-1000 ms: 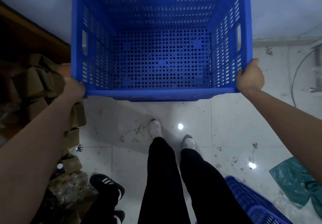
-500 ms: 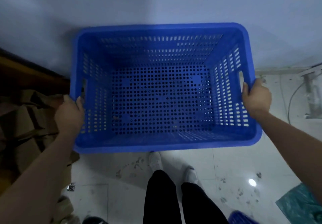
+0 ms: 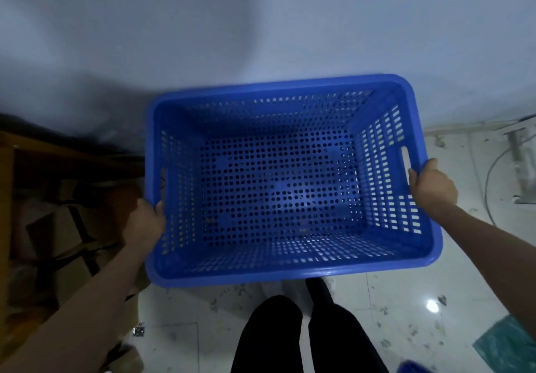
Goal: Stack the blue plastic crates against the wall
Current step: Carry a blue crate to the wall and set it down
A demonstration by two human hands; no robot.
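Note:
An empty blue perforated plastic crate (image 3: 278, 274) fills the middle of the view, its open top facing me and its far rim close to the pale wall (image 3: 261, 24). My left hand (image 3: 143, 224) grips its left rim near the handle slot. My right hand (image 3: 432, 187) grips the right rim just below the right handle slot. Whether the crate rests on the floor or on another crate is hidden by the crate itself. A sliver of a second blue crate (image 3: 412, 368) shows at the bottom right edge.
Brown cardboard boxes (image 3: 66, 227) and a wooden shelf (image 3: 17, 146) crowd the left side. A white tiled floor (image 3: 406, 300) lies to the right, with a cable and metal bracket (image 3: 519, 175) by the wall and a teal bag (image 3: 507, 346) at lower right. My black-trousered legs (image 3: 304, 335) stand below the crate.
The crate has sunk lower in view and sits farther from me toward the wall. Both hands have shifted from the near corners to the side rims, still gripping.

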